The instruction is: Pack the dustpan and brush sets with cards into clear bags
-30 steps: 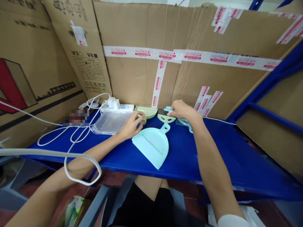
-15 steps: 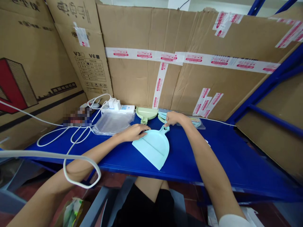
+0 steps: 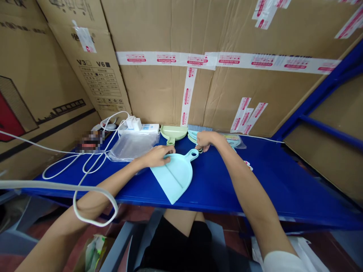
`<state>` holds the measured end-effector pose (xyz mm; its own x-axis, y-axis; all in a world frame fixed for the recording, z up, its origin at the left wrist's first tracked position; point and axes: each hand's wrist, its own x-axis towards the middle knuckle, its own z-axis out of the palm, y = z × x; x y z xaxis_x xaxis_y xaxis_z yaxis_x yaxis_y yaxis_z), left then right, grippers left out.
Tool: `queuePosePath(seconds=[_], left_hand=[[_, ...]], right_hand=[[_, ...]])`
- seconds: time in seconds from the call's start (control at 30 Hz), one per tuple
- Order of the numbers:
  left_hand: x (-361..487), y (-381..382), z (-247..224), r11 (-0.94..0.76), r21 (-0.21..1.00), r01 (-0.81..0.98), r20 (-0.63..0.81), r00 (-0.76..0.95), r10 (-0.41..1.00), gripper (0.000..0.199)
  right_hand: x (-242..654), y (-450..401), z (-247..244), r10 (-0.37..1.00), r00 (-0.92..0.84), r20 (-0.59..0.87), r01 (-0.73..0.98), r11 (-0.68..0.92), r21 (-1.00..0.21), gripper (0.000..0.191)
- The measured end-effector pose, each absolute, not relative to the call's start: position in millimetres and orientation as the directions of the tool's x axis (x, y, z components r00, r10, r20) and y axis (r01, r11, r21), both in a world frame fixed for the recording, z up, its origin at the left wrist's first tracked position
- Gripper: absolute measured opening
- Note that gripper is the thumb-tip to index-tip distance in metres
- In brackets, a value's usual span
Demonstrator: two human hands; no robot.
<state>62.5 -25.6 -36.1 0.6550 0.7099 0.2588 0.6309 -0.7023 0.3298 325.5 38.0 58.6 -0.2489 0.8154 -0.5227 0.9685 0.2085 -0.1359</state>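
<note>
A light blue dustpan [image 3: 180,173] lies over the blue table, its handle pointing to the back right. My left hand [image 3: 159,155] grips its left rim, thumb on the pan. Just right of the handle, my right hand [image 3: 203,140] has its fingers closed at the front of a stack of blue and green brushes [image 3: 198,129]; its fingertips seem to be on a brush handle. A pale green dustpan [image 3: 173,132] rests behind, between my hands.
Left of the dustpans are clear plastic bags [image 3: 134,145], a white power strip [image 3: 150,128] and looping white cables [image 3: 96,192]. A packaged item [image 3: 235,141] lies behind my right wrist. Cardboard walls [image 3: 153,90] stand behind the table [image 3: 272,181].
The blue dustpan has moved left with my left hand. My right hand has let go of its handle and is now at the brushes. The view has tilted slightly down.
</note>
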Motion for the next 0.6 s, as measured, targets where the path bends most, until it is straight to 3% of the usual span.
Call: queuePosePath(seconds=[0.43,0.6], left_hand=[[63,-28,-34,-0.662,0.281,0.695,0.193,0.635,0.748,0.023],[63,-28,-35,-0.657,0.317,0.684,0.201,0.628,0.752,0.022]], right_hand=[[316,45,41,0.82,-0.139,-0.556,0.986,0.165,-0.004,0.045],[326,44,52,0.809,-0.191,-0.555,0.981,0.178,-0.078,0.039]])
